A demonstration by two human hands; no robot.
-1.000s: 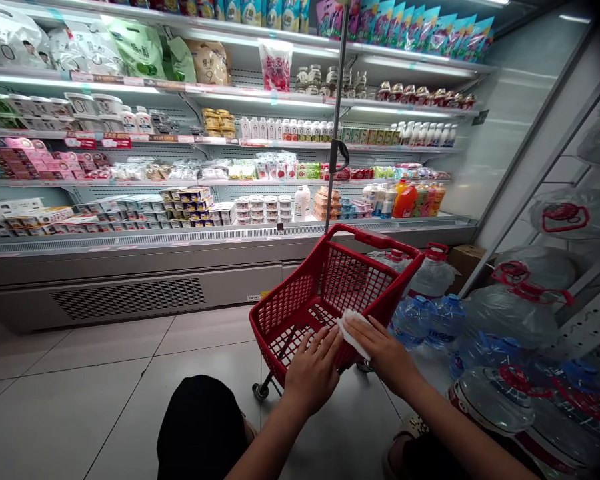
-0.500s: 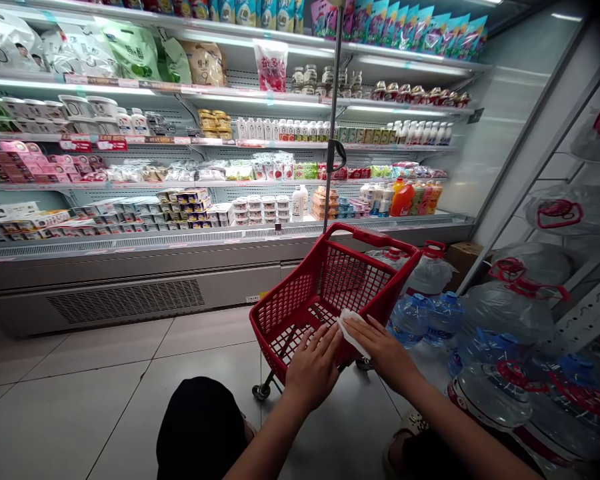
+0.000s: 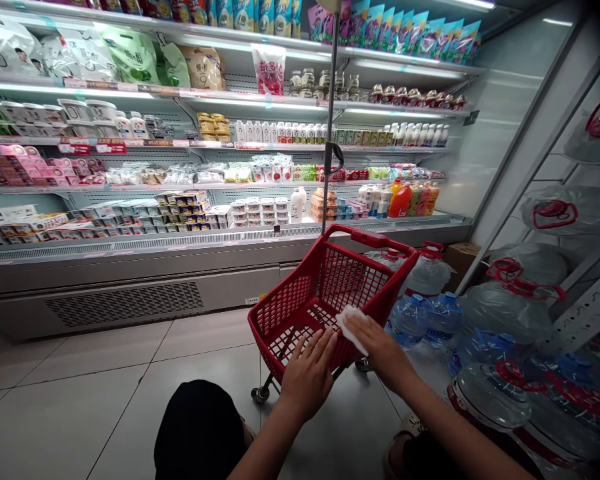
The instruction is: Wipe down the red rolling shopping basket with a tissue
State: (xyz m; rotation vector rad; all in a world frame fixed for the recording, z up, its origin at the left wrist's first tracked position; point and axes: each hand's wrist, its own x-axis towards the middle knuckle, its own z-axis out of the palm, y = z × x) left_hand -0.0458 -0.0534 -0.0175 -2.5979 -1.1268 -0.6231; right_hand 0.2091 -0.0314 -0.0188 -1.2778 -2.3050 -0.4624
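A red plastic shopping cart [image 3: 280, 297] stands on the tiled floor before me, its basket tilted and holding nothing that I can see. Against the cart's near rim lies my left hand [image 3: 307, 370], with its fingers stretched out and close together. Under the fingers of my right hand [image 3: 377, 343] is a white wiping cloth [image 3: 351, 316], pressed to the rim on the right side. My right thumb and part of the cloth are hidden behind the hand.
A lit refrigerated display [image 3: 220, 240] with packaged dairy and drinks spans the back. A thin upright pole [image 3: 331, 80] rises behind the cart. Large water bottles [image 3: 500, 393] crowd the floor at right, beside a rack. My dark-clad knee [image 3: 200, 427] is at lower left.
My right hand has turned slightly, and more of the crumpled cloth shows above its fingers. My left hand has slid a little down and left along the rim. The cart has stayed nearly still.
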